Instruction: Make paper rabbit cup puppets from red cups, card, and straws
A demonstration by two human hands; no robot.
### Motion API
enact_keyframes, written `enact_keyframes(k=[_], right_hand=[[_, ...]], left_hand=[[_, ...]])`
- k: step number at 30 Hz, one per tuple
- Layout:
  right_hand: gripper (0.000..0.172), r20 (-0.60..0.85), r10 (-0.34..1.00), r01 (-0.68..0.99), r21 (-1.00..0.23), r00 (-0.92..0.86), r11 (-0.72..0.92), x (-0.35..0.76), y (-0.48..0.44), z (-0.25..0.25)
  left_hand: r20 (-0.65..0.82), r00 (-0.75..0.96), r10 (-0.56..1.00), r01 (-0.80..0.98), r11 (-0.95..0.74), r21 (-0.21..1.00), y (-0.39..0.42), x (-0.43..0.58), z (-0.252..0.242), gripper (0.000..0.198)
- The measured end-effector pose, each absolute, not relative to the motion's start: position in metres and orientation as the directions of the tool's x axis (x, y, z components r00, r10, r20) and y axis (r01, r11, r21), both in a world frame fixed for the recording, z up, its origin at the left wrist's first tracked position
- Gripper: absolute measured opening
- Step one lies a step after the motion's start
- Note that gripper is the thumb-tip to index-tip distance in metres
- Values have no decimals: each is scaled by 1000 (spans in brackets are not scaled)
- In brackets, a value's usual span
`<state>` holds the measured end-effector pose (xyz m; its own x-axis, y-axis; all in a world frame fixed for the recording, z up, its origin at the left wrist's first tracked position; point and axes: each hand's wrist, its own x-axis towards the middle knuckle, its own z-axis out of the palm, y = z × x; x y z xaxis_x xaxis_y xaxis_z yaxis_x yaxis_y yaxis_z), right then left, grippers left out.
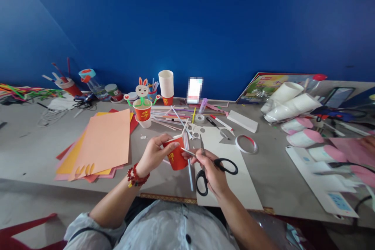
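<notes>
My left hand (pixel 154 151) is closed around the rim of a red paper cup (pixel 177 161) with yellow print, tilted above the table. In my right hand (pixel 213 174) is a pair of black-handled scissors (pixel 229 166), gripped around the middle with both handle loops sticking out. The blades are parted, and one points toward the cup. My right fingertips are close to the cup's right side; whether they touch it is unclear. A white bendy straw (pixel 184 128) shows by the cup's rim; I cannot tell whether it is inside. White paper (pixel 231 179) lies under my right hand.
Left are stacked coloured sheets (pixel 108 136) and a cup with a rabbit figure (pixel 142 112). Behind stand stacked paper cups (pixel 166 82) and scattered straws (pixel 166 116). Right are a tape roll (pixel 246 144), bagged cups (pixel 293 105) and a power strip (pixel 336 203). Another person's hand (pixel 367 144) shows far right.
</notes>
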<state>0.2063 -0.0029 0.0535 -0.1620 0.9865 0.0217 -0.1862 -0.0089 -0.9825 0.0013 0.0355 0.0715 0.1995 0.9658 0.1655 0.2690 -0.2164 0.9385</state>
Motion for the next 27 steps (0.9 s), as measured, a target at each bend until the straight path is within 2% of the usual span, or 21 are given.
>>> enact_keyframes(k=[4,9,14,27], right_hand=[[30,49,988,-158,-987,-143,26,207,-3,55],[30,143,981,49,-987,-133,150,209,-4,60],[29,235,957,150,-954,-170,261,209,-4,64],[29,228,950,151,-953,-213,262,212,-2,60]], left_hand=[[216,270,938,226,-280,933,36,0,71,27],[303,336,892,179,-376,909,38,-1,69,18],[344,349,872,223,-434,873,37,-2,71,14],[379,373,847,308,-499,810,37,-3,76,15]])
